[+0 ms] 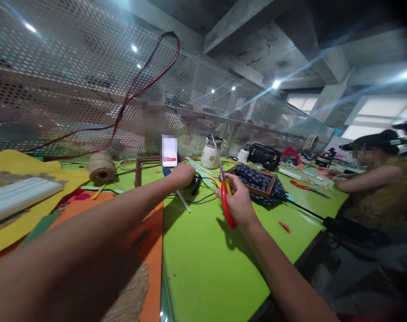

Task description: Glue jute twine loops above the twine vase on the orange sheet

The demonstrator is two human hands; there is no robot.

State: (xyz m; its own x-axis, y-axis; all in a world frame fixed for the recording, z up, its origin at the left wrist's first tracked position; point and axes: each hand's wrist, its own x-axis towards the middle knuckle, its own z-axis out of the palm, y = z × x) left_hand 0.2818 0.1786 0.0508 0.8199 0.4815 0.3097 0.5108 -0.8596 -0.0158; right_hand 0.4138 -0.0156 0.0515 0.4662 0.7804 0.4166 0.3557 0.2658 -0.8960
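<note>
My right hand (240,201) is closed around a pair of scissors (227,208) with red and yellow handles, its metal blades pointing up and away from me. My left hand (183,175) reaches across the green table, fingers curled; what they hold, if anything, is hidden. A thin white stick (183,201) lies just below that hand, and a small black object (196,184) with a black cord is right beside it. Behind the left hand stands a lit phone (169,151). A white lidded cup (210,154) is behind the scissor blades.
A twine spool (102,166) and orange sheets (151,268) lie left. On the right are a wooden frame (272,185) over a dark patterned folded umbrella (257,179), a black pouch (264,155) and other scissors (300,184). A co-worker (387,179) sits at the far right.
</note>
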